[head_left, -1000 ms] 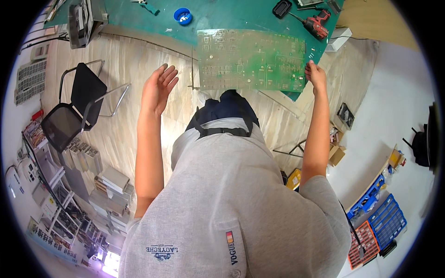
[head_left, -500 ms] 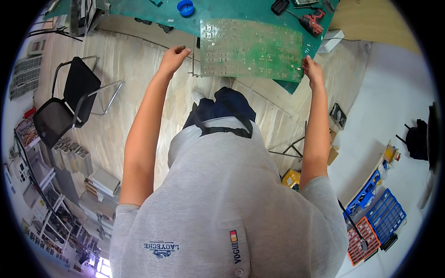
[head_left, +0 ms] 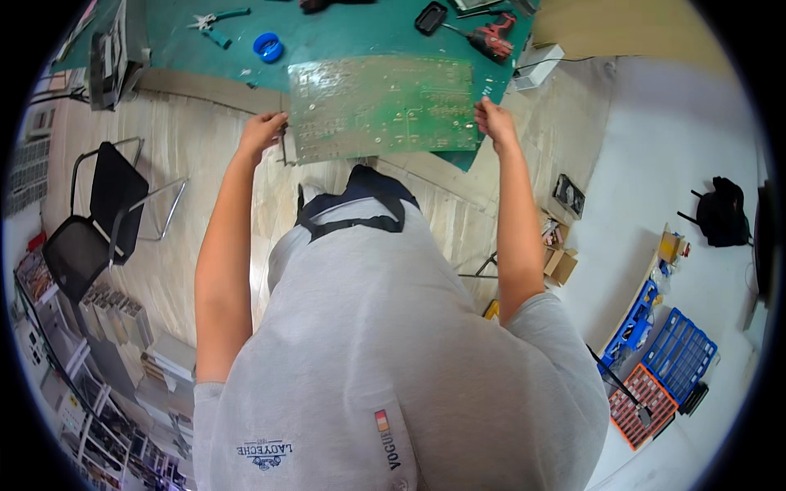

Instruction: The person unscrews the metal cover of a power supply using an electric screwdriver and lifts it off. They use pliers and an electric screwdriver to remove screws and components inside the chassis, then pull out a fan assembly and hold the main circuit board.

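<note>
A large green circuit board (head_left: 381, 108) is held flat in front of me at the near edge of a green work mat (head_left: 344, 37). My left hand (head_left: 262, 131) grips its left edge. At the opposite edge my right hand (head_left: 494, 121) is closed on the board. Both arms are stretched forward over my grey shirt.
On the mat lie a blue tape roll (head_left: 268, 47), pliers (head_left: 214, 20) and a red power drill (head_left: 490, 37). A black chair (head_left: 94, 217) stands at the left. Blue and orange parts trays (head_left: 665, 372) sit at the lower right, cardboard boxes (head_left: 560, 262) by my right elbow.
My left hand, open and away from the board one second ago, has reached over and closed on its left edge. The board now sits lower and nearer to me.
</note>
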### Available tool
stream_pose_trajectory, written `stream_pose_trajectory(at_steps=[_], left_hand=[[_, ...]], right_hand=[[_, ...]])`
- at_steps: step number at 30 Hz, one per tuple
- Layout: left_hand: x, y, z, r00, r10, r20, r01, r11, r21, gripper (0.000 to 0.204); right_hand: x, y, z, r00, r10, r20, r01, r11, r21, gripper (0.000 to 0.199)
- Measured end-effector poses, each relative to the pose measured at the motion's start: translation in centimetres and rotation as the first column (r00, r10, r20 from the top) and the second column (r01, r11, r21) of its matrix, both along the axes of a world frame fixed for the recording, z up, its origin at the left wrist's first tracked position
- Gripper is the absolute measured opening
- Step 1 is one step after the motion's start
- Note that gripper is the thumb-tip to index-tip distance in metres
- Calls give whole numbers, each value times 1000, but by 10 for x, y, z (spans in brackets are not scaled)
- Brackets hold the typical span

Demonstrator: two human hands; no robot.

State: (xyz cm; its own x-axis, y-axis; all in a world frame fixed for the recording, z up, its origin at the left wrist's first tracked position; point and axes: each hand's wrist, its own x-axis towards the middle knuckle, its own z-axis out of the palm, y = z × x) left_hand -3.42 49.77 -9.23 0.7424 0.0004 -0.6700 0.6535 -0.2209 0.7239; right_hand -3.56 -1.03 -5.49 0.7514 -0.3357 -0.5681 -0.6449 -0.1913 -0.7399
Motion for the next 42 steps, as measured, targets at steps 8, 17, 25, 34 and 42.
stream_pose_trajectory(at_steps=[8, 17, 25, 34, 42], left_hand=[[-3, 3, 6, 997, 72, -41, -73, 997, -11, 34], [-3, -3, 15, 994, 92, -59, -93, 996, -12, 35], [-12, 5, 28, 998, 59, -38, -63, 993, -105, 45], [-65, 9, 27, 987, -59, -148, 32, 983, -179, 37], [-62, 3, 36, 987, -49, -155, 28, 990, -135, 24]], right_hand=[[3, -8, -2, 1000, 0, -25, 2, 998, 66, 49], [1, -12, -5, 999, 10, -33, -7, 997, 73, 45], [-1, -12, -5, 999, 1, -43, 4, 995, 100, 45], [2, -13, -7, 999, 14, -46, -9, 995, 103, 45], [5, -13, -8, 998, 41, -51, -36, 994, 104, 41]])
